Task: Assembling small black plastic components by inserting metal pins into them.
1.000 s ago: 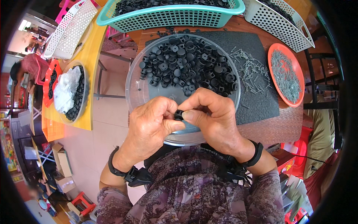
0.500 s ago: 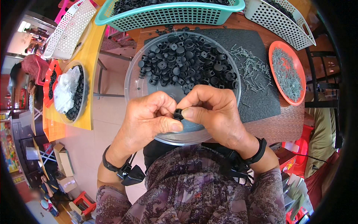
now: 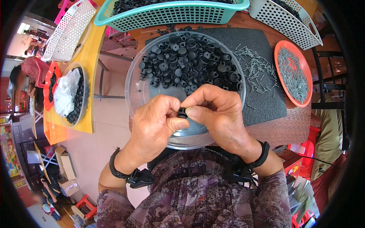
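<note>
A small round black plastic part (image 3: 182, 113) is pinched between my two hands, over the near side of a clear round tub (image 3: 131, 81). My left hand (image 3: 154, 119) grips it from the left with thumb and fingers. From the right, my right hand (image 3: 216, 112) holds it between thumb and forefinger. The fingers cover much of the part. Many loose black plastic caps and rings (image 3: 182, 57) are heaped in the far half of the tub, beyond my fingertips.
Loose metal screws (image 3: 258, 70) lie on a dark foam mat (image 3: 266, 110); more fill an orange plate (image 3: 279, 49) at right. A teal basket (image 3: 171, 19) and a white basket (image 3: 281, 28) stand behind. On the yellow table (image 3: 89, 114) sits a tub with a plastic bag (image 3: 66, 87).
My left wrist and hand have turned slightly, with the left thumb shifting a little around the black part. Both hands still pinch it in nearly the same place.
</note>
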`<state>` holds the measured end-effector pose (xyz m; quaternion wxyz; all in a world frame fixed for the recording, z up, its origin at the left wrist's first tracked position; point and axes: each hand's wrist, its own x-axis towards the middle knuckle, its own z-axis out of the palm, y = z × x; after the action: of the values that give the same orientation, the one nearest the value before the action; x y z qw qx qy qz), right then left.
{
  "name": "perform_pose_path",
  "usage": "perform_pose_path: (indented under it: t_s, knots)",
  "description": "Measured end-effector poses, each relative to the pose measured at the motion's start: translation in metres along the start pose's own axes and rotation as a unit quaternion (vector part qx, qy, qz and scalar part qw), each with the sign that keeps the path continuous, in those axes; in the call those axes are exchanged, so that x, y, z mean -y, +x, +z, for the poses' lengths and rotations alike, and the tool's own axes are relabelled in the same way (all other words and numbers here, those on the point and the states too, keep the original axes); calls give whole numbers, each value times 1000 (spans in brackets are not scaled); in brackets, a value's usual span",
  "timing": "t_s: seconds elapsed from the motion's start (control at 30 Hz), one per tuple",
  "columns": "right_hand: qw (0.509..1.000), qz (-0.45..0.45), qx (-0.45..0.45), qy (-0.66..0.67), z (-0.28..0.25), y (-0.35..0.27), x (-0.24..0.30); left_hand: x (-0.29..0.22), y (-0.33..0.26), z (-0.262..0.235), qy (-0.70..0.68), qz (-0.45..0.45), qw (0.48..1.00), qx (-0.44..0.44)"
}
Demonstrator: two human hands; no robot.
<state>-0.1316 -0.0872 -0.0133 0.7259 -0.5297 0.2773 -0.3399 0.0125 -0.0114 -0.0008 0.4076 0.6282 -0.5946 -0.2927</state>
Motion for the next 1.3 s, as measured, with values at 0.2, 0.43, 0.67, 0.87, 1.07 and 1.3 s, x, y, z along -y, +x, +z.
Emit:
perform_pose_path:
  t_s: [0.2,0.43,0.67,0.87,1.07,1.3]
  knots:
    - [999,-9,-7,-35,-2,0,0,2,7,6,75,50,996,-24]
    - [985,-69,33,-155,-3,-9,3,2,0,-2,64,34,997,-1]
    - [998,-10,46,-32,-27,2,10,-19,2,4,122,15,992,-13]
    - [904,-173,-160,-358,-111,55,99,-5,0,-9,79,19,995,-55]
    - [806,-233,-341,-424,-194,131,145,-6,3,0,117,58,991,27]
    - [695,-248,-296,-606,-229,116,130,-13,15,23,213,154,963,67]
